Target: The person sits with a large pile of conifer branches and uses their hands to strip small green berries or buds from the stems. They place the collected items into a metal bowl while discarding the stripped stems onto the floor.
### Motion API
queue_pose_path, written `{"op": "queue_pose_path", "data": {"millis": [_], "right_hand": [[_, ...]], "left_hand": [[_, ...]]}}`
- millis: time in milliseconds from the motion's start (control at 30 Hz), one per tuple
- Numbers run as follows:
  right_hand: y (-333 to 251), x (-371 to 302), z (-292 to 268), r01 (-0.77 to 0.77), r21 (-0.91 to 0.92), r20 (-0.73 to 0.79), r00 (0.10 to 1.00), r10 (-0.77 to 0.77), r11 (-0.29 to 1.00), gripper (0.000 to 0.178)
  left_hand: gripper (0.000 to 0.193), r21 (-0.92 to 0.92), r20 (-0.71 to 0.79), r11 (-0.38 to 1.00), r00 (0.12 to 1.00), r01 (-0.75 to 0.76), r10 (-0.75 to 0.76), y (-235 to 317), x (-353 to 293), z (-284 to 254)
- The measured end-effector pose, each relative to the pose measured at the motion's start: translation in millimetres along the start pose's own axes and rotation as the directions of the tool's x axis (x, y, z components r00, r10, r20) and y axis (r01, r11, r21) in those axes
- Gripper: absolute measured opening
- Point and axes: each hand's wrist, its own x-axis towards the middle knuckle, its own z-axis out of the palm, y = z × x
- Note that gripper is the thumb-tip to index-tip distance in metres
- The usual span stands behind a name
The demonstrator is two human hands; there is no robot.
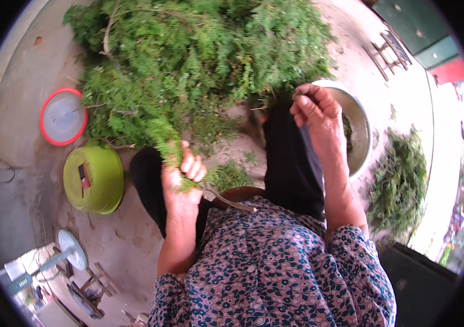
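My left hand (184, 177) is closed around a leafy green branch (163, 136). Its feathery tip points up and away from me, while the bare woody stem sticks out below the fist toward my lap. Higher up on the right, my right hand (320, 111) has thumb and fingers pinched together over the near side of the big pile; anything between the fingertips is too small to make out. Just right of that wrist stands a metal basin (361, 128) with some dark green bits inside, partly hidden by my forearm. A large heap of green branches (204, 54) fills the floor ahead.
An upturned lime-green tub (98, 180) with a dark, phone-like object (84, 177) on it sits at left. Beyond it lies a red-rimmed round lid or sieve (64, 117). A smaller heap of greenery (398, 185) is at right. A fan (73, 249) stands lower left; a stool (387, 54) is far right.
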Motion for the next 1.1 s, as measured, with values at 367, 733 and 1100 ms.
{"op": "queue_pose_path", "data": {"millis": [367,733,1100], "right_hand": [[0.6,-20.6,-108.1,-0.013,-0.695,-0.236,0.949,-0.211,0.719,0.033],[-14.9,-48.5,-3.3,-0.165,-0.364,0.324,0.9,0.291,0.917,0.018],[-45.6,-45.1,-246.1,0.199,-0.511,-0.647,0.551,-0.527,0.836,0.061]], "left_hand": [[0.016,0.165,-0.026,0.983,0.996,-0.077,0.082,-36.4,27.0,50.2],[0.014,0.226,-0.173,0.972,0.979,-0.069,0.109,-48.0,38.7,44.4],[0.017,0.374,-0.223,0.927,0.972,0.019,0.07,-41.1,53.0,10.6]]}}
